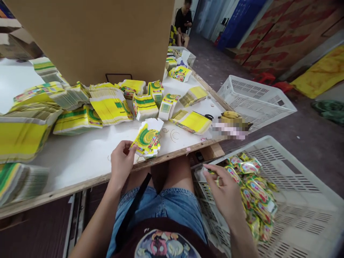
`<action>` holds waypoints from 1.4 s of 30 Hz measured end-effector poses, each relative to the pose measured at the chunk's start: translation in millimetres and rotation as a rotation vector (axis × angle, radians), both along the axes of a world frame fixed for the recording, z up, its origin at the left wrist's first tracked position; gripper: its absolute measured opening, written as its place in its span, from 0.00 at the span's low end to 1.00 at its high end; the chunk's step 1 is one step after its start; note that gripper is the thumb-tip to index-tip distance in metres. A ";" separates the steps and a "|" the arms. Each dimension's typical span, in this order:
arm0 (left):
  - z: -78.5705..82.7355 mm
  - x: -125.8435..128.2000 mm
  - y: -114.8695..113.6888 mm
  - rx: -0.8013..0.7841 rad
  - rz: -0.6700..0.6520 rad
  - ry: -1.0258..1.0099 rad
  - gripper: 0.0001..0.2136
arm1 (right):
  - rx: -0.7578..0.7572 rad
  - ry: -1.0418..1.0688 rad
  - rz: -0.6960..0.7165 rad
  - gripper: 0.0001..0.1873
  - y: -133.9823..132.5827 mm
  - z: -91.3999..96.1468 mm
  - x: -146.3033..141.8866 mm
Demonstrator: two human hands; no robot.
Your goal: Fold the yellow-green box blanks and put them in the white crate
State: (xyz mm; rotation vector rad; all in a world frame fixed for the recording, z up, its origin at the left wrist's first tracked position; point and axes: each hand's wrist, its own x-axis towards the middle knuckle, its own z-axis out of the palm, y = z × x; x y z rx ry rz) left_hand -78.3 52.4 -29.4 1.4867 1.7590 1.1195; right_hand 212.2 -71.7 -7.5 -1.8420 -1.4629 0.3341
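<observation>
At the table's front edge, my left hand (122, 159) has its thumb and forefinger pinched on the edge of a yellow-and-green printed card (146, 138), the top one of a small fanned pile. My right hand (224, 190) is over the near side of a white plastic crate (301, 172), thumb and fingertips close together. Something pale and see-through shows by its fingertips, too unclear to name. Below and beyond that hand, a heap of small shiny yellow-green packets (258, 193) lies in the crate.
Several stacks of yellow cards (110, 104) line the white table (88, 150). A tall cardboard box (94, 39) stands behind them. Bananas (231, 115) lie at the table's right corner. Another white crate (258, 96) stands on the floor; a person (183, 21) sits far back.
</observation>
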 end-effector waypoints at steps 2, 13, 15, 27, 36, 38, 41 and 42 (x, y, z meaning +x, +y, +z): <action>11.8 8.9 -21.9 0.029 -0.048 -0.080 0.09 | 0.082 0.098 0.082 0.12 9.6 5.9 -35.4; 21.9 51.2 -92.3 -0.169 -0.573 -0.739 0.07 | 0.001 0.322 0.278 0.30 14.5 3.5 -73.5; 21.9 50.9 -91.8 -0.204 -0.594 -0.779 0.08 | -0.026 0.314 0.280 0.33 13.6 4.2 -69.7; 10.8 54.8 -89.2 -0.623 -0.748 -1.199 0.20 | -0.054 0.549 0.394 0.13 1.7 -1.4 -84.4; -6.5 68.6 -94.2 -0.469 -0.472 -1.045 0.20 | -0.069 0.395 0.206 0.08 -0.4 -8.3 -75.6; -8.9 70.1 -95.4 -0.431 -0.480 -0.970 0.18 | -0.145 0.386 0.209 0.14 -1.0 -15.1 -73.5; -5.7 68.4 -95.1 -0.395 -0.512 -0.915 0.21 | -0.146 0.516 0.133 0.11 -1.0 -22.2 -71.3; -3.2 66.5 -94.4 -0.383 -0.527 -0.907 0.23 | -0.123 0.592 0.134 0.10 -0.8 -22.9 -70.0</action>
